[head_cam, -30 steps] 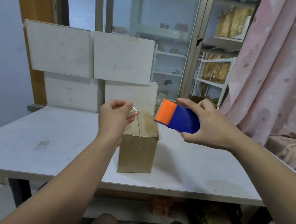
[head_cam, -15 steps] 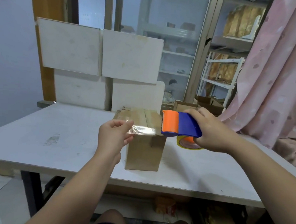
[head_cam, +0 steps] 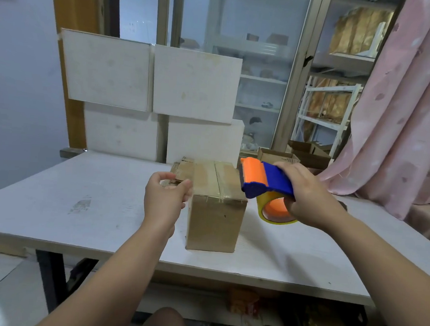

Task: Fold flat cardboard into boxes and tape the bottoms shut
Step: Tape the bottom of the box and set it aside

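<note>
A brown cardboard box (head_cam: 215, 219) stands on the white table (head_cam: 91, 205), its flaps closed on top with a taped seam running front to back. A clear strip of tape lies across the top near the front edge. My left hand (head_cam: 165, 200) is at the box's upper left corner, thumb and fingers pinching the tape end. My right hand (head_cam: 308, 197) grips the blue and orange tape dispenser (head_cam: 263, 181) at the box's upper right edge, with the tape roll (head_cam: 276, 213) hanging below it.
White panels (head_cam: 151, 82) lean upright at the back of the table. Open cardboard boxes (head_cam: 278, 155) sit behind the table at the right, next to a pink curtain (head_cam: 403, 112). Glass doors and shelving stand beyond. The table's front edge is near my knees.
Both hands have come down, laying the stretched tape strip across the box top. The dispenser now sits at the box's right edge and the left hand at its left edge.
</note>
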A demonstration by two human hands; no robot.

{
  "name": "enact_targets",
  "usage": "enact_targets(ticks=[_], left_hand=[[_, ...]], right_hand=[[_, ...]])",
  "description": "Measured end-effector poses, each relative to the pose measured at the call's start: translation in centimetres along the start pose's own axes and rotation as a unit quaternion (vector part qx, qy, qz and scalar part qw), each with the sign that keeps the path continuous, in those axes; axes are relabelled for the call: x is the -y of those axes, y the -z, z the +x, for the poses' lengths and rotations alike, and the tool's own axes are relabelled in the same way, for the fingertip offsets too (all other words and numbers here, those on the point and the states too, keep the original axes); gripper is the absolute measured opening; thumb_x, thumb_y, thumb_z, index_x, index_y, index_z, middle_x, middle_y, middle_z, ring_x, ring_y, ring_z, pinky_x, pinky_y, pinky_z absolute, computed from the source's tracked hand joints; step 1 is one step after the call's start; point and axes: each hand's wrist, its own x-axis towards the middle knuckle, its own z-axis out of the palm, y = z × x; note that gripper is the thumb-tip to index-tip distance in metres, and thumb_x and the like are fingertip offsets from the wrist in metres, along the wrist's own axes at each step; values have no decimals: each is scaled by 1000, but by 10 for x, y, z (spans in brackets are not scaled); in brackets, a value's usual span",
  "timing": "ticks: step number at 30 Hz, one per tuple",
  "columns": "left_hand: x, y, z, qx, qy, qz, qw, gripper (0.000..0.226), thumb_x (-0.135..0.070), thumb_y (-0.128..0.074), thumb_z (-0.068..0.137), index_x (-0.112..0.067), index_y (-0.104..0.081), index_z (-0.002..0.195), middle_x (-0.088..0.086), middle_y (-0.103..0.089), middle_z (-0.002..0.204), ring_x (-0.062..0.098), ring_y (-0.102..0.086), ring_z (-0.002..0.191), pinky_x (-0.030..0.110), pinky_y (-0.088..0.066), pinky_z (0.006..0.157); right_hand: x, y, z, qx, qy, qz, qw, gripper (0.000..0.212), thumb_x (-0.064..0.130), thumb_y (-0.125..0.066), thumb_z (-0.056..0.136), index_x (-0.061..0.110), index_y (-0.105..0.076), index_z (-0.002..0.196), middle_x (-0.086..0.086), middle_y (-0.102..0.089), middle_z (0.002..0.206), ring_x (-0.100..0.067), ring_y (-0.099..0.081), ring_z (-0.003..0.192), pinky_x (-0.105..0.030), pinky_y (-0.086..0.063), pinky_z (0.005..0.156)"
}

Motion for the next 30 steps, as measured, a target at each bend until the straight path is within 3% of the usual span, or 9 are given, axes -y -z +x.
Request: enact_targets(ticks=[6, 10, 13, 15, 19, 26, 30], left_hand=[[5, -1, 8, -6, -11, 47, 999, 21, -14, -60, 89, -22, -50, 106, 0, -65, 69, 17, -63, 74, 35, -49, 74], [5, -3, 10, 1, 0, 14, 1000, 23, -6, -55, 91, -16, -49, 110, 4, -57, 71, 13, -59, 64, 28, -54, 72], [9, -2, 12, 1, 2, 13, 1000, 23, -5, -54, 90, -17, -49, 110, 1, -57, 64, 13, -60, 65, 35, -54, 84], [11, -1, 12, 5, 9, 8, 1000, 24, -4, -53, 90, -19, -49, 108, 4, -61, 71, 18, -62, 71, 38, -53, 88], [13, -1, 10, 13, 8, 18, 1000, 27, -4, -56, 88, -28, -48, 96, 16, -66, 93, 24, -64, 82, 39, -55, 85], [27, -3, 18, 32, -6, 70, 997, 21, -17, -61, 86, -34, -51, 93, 15, -67, 88, 28, -65, 90, 50, -52, 88], [33, -8, 18, 12, 15, 67, 998, 16, -15, -57, 89, -29, -53, 96, 11, -65, 96, 26, -64, 89, 41, -54, 82]], right_hand=[[-9, -10, 6, -15, -16, 29, 999, 65, -6, -63, 77, 19, -43, 134, -7, -53, 122, -20, -46, 101, -28, -37, 81], [-13, -24, 2, -30, -37, 66, 997, 62, -9, -62, 76, 17, -47, 130, -5, -55, 116, -18, -45, 95, -29, -37, 76], [-15, -35, -2, -33, -38, 91, 995, 62, -12, -62, 74, 16, -48, 128, -4, -55, 113, -19, -47, 94, -28, -39, 74], [-17, -41, -4, -34, -48, 114, 992, 64, -13, -61, 72, 16, -48, 127, -2, -55, 110, -22, -49, 94, -27, -38, 72], [-16, -53, -8, -10, -75, 155, 985, 67, -13, -60, 71, 26, -45, 123, 0, -57, 104, -23, -51, 87, -19, -40, 66], [-12, -65, -16, -10, -109, 208, 972, 66, -12, -58, 75, 37, -41, 116, 12, -58, 94, -6, -55, 80, -8, -40, 59], [-8, -66, -14, -12, -114, 218, 969, 61, -3, -66, 79, 37, -40, 118, 16, -56, 96, -3, -55, 84, -6, -40, 62]])
